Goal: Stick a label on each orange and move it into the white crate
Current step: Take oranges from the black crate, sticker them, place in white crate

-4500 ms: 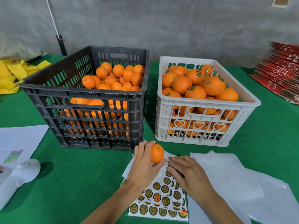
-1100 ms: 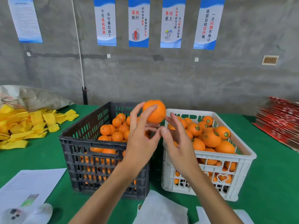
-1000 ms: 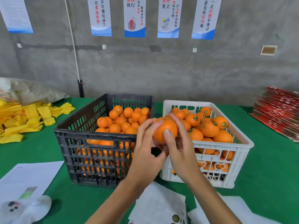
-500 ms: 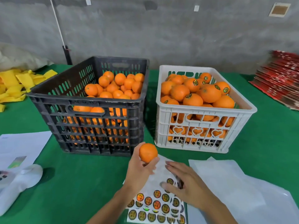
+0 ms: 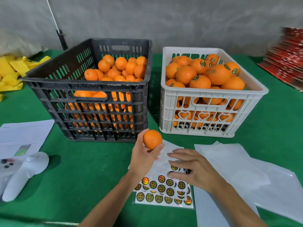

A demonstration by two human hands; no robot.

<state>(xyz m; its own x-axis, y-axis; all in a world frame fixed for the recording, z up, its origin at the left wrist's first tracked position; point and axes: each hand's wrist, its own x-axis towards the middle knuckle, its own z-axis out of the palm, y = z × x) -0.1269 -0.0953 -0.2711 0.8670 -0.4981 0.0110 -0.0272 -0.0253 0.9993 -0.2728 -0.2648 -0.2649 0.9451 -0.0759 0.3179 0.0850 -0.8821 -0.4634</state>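
The left hand [image 5: 144,154] forms the active grip: its fingers and thumb are curled around a single orange [image 5: 152,139], which is held raised just in front of the near right corner of the black crate [image 5: 91,89]; no label is visible on the face of this orange turned to the camera. The right hand [image 5: 191,167] lies to the right of the held orange, palm down, with its fingers spread and nearly straight, its fingertips resting on the sticker sheet [image 5: 164,189]; whether a label is pinched beneath them cannot be determined. The sticker sheet lies flat on the green desk [image 5: 85,174] below the held orange, with rows of round gold-and-black labels on its near part and emptied positions on its far part. The black crate holds unlabelled oranges. The white crate [image 5: 211,97] stands just beside the black crate, on its right, heaped with oranges, several showing round labels. White backing sheets [image 5: 242,174] lie right of the sticker sheet. Left of the black crate lie printed papers [image 5: 23,135], a white handheld device [image 5: 21,176], and yellow wrappers [image 5: 11,71].
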